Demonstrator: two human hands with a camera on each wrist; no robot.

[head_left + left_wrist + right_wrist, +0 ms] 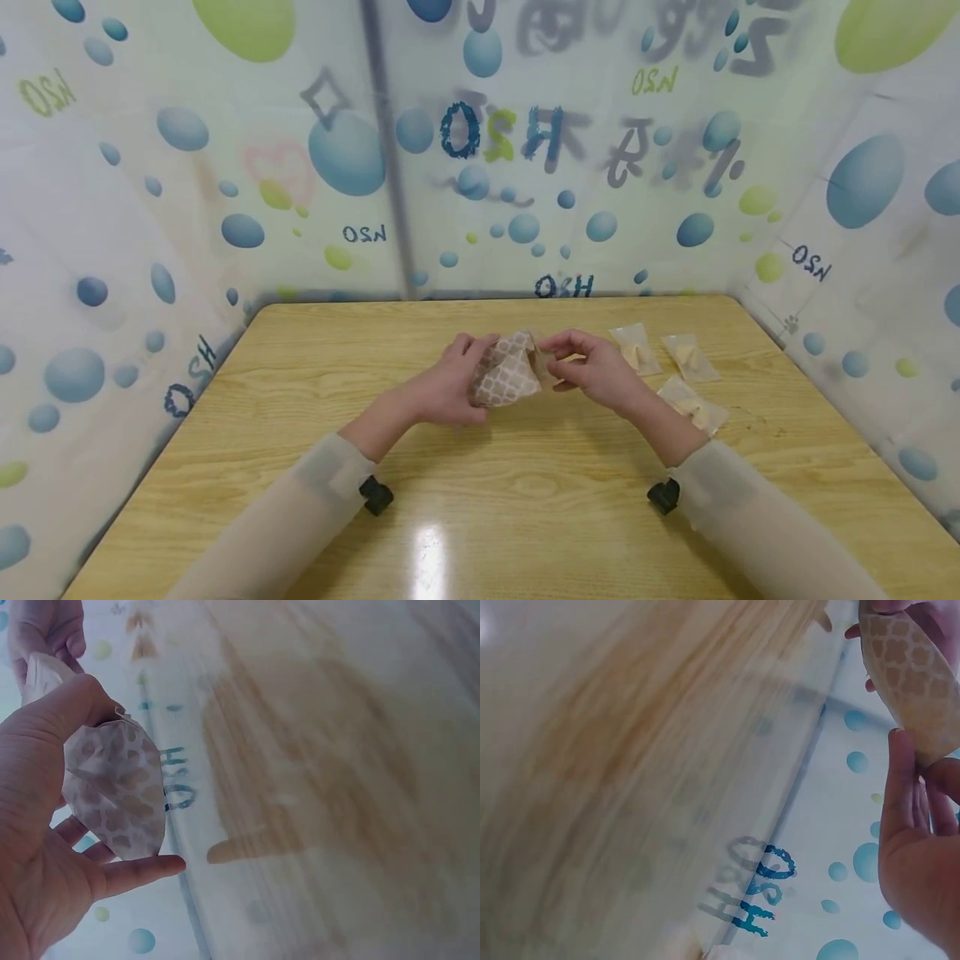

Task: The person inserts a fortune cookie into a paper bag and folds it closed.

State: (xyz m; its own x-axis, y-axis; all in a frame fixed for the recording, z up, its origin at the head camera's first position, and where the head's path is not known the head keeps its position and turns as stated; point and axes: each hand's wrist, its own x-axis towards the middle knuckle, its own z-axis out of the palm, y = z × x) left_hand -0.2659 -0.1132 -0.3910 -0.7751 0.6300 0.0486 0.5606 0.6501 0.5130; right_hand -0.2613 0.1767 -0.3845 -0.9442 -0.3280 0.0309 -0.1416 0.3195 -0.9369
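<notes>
A small tan pouch with a white lattice pattern [506,371] is held above the wooden table, tilted, its mouth toward the right. My left hand [453,387] grips its left side, thumb on one face and fingers on the other; the little finger sticks out straight in the left wrist view. At the mouth end, my right hand [592,367] pinches the edge of the pouch [911,682] between thumb and fingertips. A dark gap and a thin see-through edge show at the mouth. The inside of the pouch is hidden.
Three clear packets, each with a small pale piece inside, lie on the table to the right: one packet [636,350], another packet [690,358] and a nearer packet [693,404] beside my right forearm. Bubble-printed sheets [480,225] enclose the table [315,358] at back and sides.
</notes>
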